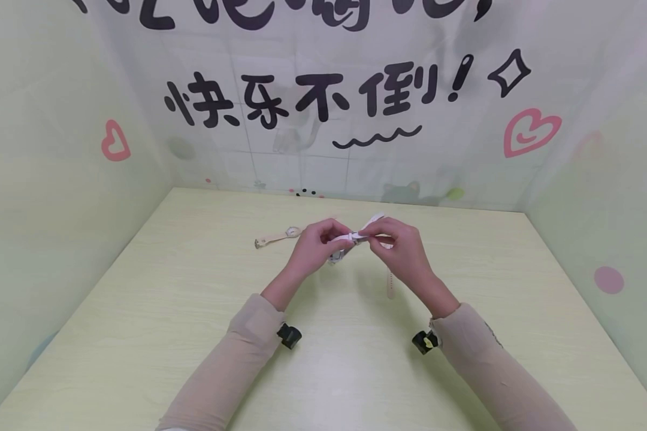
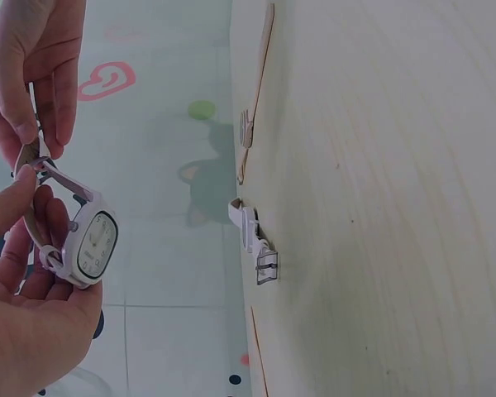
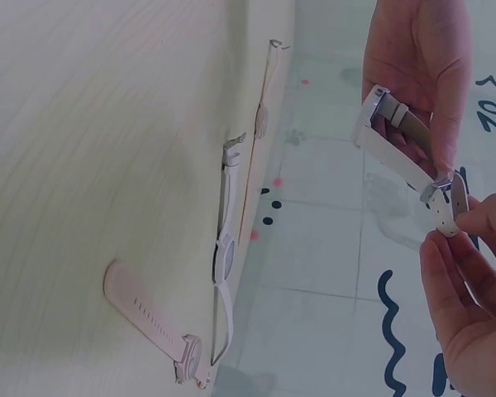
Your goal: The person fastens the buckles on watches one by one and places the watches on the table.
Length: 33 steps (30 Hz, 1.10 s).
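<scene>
A white watch with a rounded-square dial is held up above the table, its strap bent into a loop. The left hand curls close about this strap; the right hand pinches the strap's holed end between thumb and fingertips, leaving hardly any gap. Around the held watch, three others lie on the table: one second white watch below it, mostly blocked by the hands in the head view; one pink-strapped watch to its left; and one broad pink watch to its right, partly covered by the right hand. Nearer the person than the held watch are two black wrist cameras, one per arm, and two beige sleeves; behind it hangs one printed backdrop
</scene>
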Each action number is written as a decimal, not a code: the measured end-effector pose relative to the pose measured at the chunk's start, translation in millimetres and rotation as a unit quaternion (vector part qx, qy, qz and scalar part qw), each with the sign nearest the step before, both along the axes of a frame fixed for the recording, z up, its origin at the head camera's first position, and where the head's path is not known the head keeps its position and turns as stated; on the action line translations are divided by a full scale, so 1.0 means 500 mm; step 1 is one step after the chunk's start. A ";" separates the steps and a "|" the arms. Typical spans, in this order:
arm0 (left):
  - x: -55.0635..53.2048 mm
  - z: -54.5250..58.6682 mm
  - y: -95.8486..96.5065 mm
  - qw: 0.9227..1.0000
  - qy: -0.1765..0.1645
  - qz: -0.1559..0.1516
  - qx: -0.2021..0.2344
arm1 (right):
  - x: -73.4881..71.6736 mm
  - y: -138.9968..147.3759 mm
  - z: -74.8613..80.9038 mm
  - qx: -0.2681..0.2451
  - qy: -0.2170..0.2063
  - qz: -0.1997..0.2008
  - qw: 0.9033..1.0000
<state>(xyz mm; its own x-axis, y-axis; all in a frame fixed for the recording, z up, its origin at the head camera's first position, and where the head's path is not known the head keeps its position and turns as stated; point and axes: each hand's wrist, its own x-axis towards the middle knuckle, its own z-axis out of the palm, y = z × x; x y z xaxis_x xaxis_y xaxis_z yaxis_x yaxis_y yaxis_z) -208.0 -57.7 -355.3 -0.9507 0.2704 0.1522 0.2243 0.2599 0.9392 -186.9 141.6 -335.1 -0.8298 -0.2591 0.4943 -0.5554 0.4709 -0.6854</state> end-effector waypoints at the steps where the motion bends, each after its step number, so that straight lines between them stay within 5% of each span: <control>1: 0.000 0.000 0.000 1.000 0.000 0.001 -0.001 | 0.001 0.000 0.000 0.002 0.002 0.000 1.000; 33: 0.019 -0.004 0.012 1.000 0.005 0.006 -0.014 | 0.013 0.009 -0.004 0.051 0.028 0.005 0.998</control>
